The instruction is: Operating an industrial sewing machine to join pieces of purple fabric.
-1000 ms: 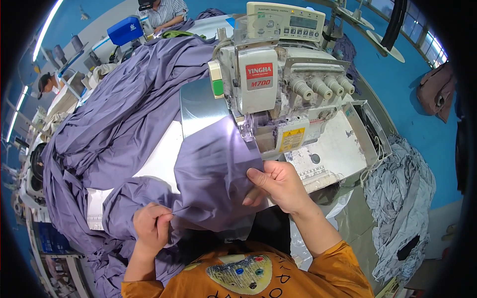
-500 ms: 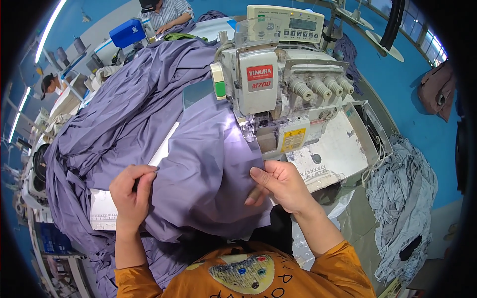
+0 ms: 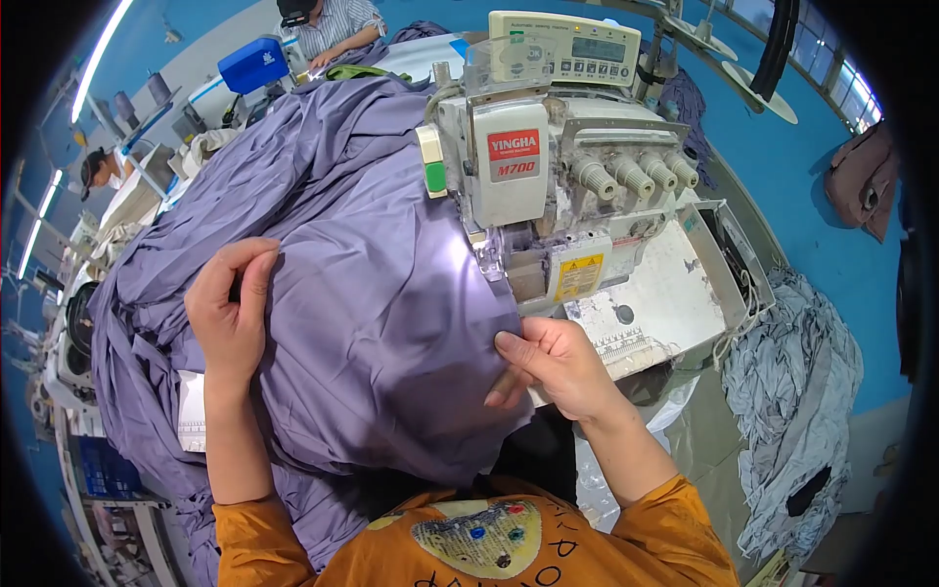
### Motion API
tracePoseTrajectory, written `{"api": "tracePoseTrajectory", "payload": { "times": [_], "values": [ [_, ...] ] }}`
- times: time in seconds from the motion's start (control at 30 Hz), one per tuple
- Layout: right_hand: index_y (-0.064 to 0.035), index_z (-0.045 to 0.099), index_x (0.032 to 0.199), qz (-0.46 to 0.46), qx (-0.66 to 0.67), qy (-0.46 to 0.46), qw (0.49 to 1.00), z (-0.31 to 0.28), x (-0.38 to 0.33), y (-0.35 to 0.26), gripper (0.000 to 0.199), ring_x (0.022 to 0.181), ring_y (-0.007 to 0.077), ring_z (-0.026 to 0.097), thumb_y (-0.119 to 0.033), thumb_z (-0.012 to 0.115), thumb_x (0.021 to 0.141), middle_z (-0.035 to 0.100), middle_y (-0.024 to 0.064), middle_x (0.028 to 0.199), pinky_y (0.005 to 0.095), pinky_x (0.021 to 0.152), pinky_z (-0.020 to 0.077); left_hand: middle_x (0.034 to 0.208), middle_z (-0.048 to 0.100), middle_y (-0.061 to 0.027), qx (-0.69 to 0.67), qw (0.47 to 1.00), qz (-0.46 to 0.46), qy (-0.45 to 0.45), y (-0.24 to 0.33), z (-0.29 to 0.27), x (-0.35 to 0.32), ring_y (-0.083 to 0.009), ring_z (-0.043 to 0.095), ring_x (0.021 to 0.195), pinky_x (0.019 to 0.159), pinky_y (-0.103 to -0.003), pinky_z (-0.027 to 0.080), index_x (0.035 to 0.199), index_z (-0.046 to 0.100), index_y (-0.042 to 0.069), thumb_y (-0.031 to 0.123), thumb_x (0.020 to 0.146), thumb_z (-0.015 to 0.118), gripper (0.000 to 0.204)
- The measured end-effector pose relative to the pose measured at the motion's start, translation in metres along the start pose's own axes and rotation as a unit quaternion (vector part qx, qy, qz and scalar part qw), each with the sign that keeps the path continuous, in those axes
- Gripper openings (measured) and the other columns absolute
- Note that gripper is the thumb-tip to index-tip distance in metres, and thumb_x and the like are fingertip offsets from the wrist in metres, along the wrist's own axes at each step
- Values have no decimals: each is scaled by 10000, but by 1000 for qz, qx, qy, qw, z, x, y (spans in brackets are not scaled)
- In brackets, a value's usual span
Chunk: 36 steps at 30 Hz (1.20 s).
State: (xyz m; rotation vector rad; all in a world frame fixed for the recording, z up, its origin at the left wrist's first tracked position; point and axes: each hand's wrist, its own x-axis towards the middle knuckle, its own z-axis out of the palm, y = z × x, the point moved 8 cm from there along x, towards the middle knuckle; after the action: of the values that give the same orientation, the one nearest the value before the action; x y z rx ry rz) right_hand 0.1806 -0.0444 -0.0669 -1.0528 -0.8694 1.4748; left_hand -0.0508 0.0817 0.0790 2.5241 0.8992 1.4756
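Note:
A large piece of purple-grey fabric (image 3: pixel 372 323) spreads over the machine bed and hangs toward my lap. My left hand (image 3: pixel 230 308) is closed in a pinch on the fabric, thumb against forefinger. At the fabric's right edge, just below the needle area, my right hand (image 3: pixel 556 367) grips it between thumb and curled fingers. The white overlock sewing machine (image 3: pixel 514 161) stands directly ahead, its lamp lighting the cloth by the presser foot (image 3: pixel 489 256). Whether the foot is up or down cannot be made out.
More purple-grey cloth (image 3: pixel 225 186) is heaped at the left and back. A control box (image 3: pixel 577 49) sits atop the machine. Pale grey garments (image 3: pixel 792 391) hang at the right. A person in a striped shirt (image 3: pixel 337 34) works at the back; another person (image 3: pixel 98 171) is far left.
My left hand has moved up and to the left, drawing the fabric with it and covering the white strip of table that showed before. My right hand has barely moved.

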Motion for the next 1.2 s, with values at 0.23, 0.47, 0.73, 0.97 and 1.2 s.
{"api": "tracePoseTrajectory", "payload": {
  "times": [0.23, 0.47, 0.73, 0.97, 1.2],
  "values": [
    [39, 579, 1002, 1, 5, -5, 1000, 0, 0, 1, 256, 690, 208, 702, -213, 530, 991, 657, 99, 813, 252, 550, 538, 876, 701, -88, 42, 999, 27, 22, -4, -4, 41, -158, 653, 780, 734, -251, 489, 937, 682, -7, 65, 888, 645, 95],
    [44, 578, 998, 4, 8, -7, 1000, -1, 0, -1, 267, 694, 214, 705, -219, 531, 990, 662, 111, 810, 251, 553, 543, 855, 693, -59, 44, 997, 48, 37, -20, -4, 75, -100, 626, 767, 716, -227, 477, 983, 689, 10, 116, 914, 638, 136],
    [47, 584, 1016, -3, 9, -12, 1000, -3, -1, 0, 271, 688, 215, 703, -218, 531, 990, 664, 120, 818, 256, 553, 548, 921, 690, -38, 64, 996, 58, 35, -43, -15, 122, -77, 614, 836, 767, -211, 461, 1065, 682, 38, 175, 945, 611, 196],
    [47, 591, 1019, 8, 25, -4, 1000, 1, -1, -1, 270, 664, 216, 698, -215, 530, 990, 666, 114, 818, 263, 538, 548, 894, 708, -104, 132, 986, 88, 47, -70, -19, 156, -201, 681, 793, 716, -287, 497, 1079, 683, 94, 281, 936, 607, 248],
    [44, 596, 989, -1, 39, 12, 999, 0, -1, 0, 263, 654, 212, 695, -210, 530, 989, 673, 118, 817, 264, 536, 547, 1291, 572, -96, 212, 957, 200, 9, 0, 42, 97, -337, 520, 1184, 1005, -423, 377, 1210, 610, 90, 183, 822, 692, 407]
  ]
}}
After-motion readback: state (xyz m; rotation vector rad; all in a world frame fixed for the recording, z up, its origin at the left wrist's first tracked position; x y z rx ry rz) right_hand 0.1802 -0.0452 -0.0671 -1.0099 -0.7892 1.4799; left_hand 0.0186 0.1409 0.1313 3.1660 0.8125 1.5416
